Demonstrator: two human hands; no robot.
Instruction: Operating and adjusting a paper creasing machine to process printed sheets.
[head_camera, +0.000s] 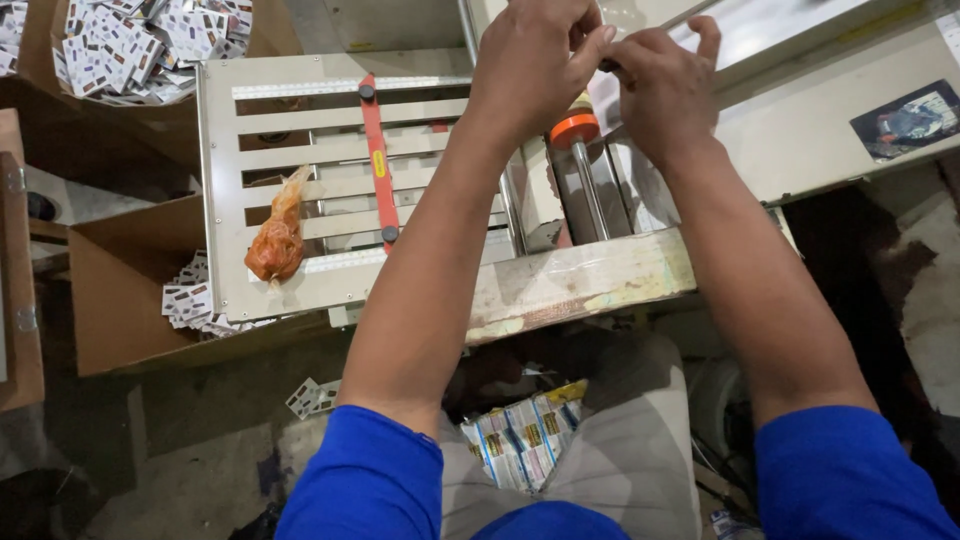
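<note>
Small white printed packets heaped in cardboard box top left; more packets spilling in brown carton under slatted cream tray. Orange plastic bag lies on tray's left slats; red bar crosses slats. Yellow-blue flat packs stacked in lap. Dark label on machine top, right. Left hand and right hand meet above orange disc on steel rod, fingertips pinched narrow on small dark item, mostly hidden.
</note>
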